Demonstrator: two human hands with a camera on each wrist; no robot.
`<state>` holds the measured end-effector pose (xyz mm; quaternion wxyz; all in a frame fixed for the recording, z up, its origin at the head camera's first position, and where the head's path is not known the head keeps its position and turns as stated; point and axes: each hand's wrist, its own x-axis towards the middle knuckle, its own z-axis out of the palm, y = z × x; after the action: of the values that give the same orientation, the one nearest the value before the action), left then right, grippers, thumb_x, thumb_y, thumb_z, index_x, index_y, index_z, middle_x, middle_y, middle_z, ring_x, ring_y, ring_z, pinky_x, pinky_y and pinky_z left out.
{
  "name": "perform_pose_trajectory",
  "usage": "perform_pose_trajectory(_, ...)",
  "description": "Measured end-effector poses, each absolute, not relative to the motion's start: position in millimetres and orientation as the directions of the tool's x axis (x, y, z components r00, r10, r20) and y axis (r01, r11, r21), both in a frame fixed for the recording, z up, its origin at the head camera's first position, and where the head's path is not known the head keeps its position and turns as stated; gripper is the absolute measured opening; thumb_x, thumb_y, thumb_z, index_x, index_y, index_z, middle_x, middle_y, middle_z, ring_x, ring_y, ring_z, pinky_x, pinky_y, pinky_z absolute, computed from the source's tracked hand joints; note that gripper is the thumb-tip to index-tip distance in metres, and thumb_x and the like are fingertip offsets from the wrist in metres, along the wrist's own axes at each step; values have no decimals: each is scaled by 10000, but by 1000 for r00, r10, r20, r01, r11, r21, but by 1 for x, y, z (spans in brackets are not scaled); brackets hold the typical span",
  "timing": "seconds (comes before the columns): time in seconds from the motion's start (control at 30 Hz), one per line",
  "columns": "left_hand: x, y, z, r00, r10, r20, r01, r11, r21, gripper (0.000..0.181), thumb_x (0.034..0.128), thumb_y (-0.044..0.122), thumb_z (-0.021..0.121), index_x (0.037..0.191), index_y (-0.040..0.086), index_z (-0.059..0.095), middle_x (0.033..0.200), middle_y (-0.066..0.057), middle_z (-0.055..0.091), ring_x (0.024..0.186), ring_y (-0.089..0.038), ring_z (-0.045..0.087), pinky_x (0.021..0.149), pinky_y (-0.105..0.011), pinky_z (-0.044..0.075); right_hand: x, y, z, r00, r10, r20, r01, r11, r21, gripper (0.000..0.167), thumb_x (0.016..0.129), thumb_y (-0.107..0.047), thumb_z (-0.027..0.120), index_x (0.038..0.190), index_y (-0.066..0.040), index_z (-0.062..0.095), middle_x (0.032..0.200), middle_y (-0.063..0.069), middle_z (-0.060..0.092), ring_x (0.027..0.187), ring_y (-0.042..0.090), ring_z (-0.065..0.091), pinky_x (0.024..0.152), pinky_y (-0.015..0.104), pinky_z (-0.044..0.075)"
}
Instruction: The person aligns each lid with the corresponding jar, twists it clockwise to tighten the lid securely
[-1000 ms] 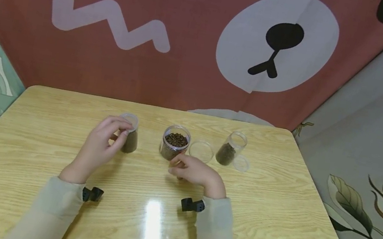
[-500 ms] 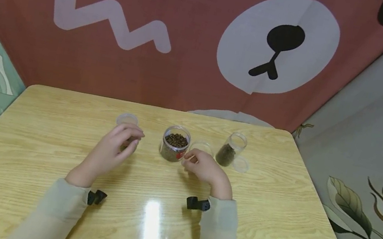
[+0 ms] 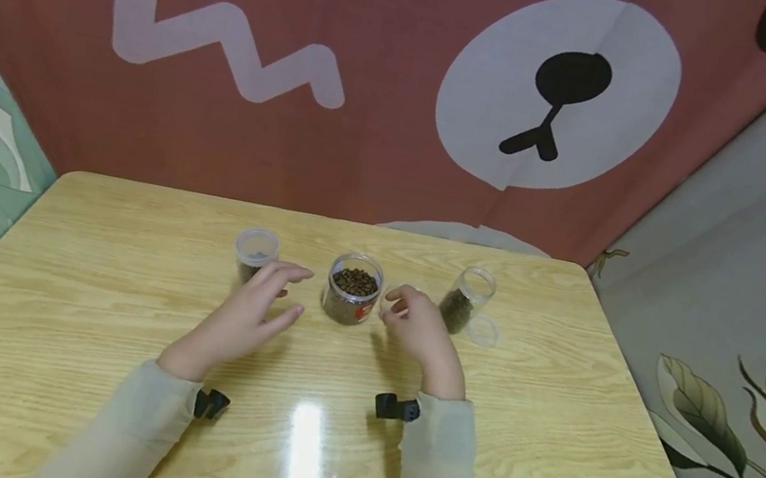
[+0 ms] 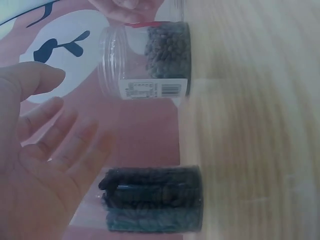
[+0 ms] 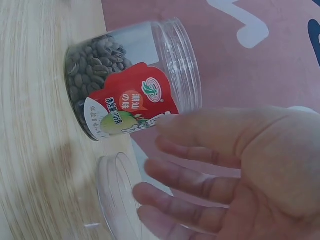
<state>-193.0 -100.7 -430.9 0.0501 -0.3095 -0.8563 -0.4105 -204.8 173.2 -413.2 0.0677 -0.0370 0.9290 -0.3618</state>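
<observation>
A wide clear jar (image 3: 348, 305) part full of brown beans stands uncovered between my hands; its red label (image 5: 132, 97) shows in the right wrist view. My left hand (image 3: 234, 328), fingers spread and holding nothing, hovers in front of a slim jar (image 3: 255, 248) of dark contents, hiding its lower part. To the right of the wide jar, my right hand (image 3: 420, 334) has its fingers loosely bent and apart, with nothing in them. Beneath those fingers, a clear round lid (image 5: 117, 197) lies on the table, mostly hidden in the head view.
Another slim jar (image 3: 461, 304) with dark contents stands uncovered to the right of my right hand. A small translucent lid (image 3: 484, 331) lies beside it. The wooden table (image 3: 545, 452) ends at a red cloth backdrop (image 3: 366, 160) behind the jars.
My left hand has left the top of the left slim jar and moved right and nearer, its fingers spreading. My right hand has shifted right, away from the front of the wide jar.
</observation>
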Motion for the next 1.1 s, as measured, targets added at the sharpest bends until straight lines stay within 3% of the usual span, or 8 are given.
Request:
perform_pose_trajectory(0.23, -197, -92, -436, -830, 497, 254, 501, 460, 733, 606, 1028, 136, 619, 1549, 26, 332, 1493, -197, 395, 1349, -349, 441, 1072, -516, 461, -206, 175, -415, -997, -62, -47, -12, 718, -696, 338, 1002, -130, 650, 1323, -30, 619, 1307, 204, 531, 1208, 391, 554, 999, 534, 491)
perform_pose_trajectory(0.53, -202, -84, -445, -862, 470, 192, 431, 479, 764, 742, 1016, 198, 647, 1595, 14, 221, 1564, -230, 315, 1402, -385, 401, 1095, -520, 440, -211, 177, -422, -997, -66, -32, -23, 706, -708, 510, 988, -129, 668, 1460, -24, 505, 1500, 267, 364, 1317, 448, 480, 1111, 578, 398)
perform_pose_trajectory(0.83, -213, -74, -442, -889, 450, 79, 300, 445, 844, 845, 1002, 239, 674, 1615, 17, 136, 1627, -218, 218, 1456, -400, 331, 1165, -535, 337, -215, 176, -428, -997, -70, -24, -33, 716, -697, 630, 965, -107, 680, 1523, -4, 407, 1542, 287, 307, 1371, 471, 408, 1129, 586, 371)
perform_pose_trajectory(1.1, -223, -66, -441, -886, 462, 40, 247, 397, 884, 844, 1012, 269, 659, 1624, 42, 124, 1644, -224, 170, 1478, -401, 292, 1162, -541, 341, -219, 175, -433, -997, -64, -30, -24, 707, -707, 638, 974, -97, 663, 1539, -6, 382, 1573, 286, 254, 1439, 473, 294, 1143, 605, 338)
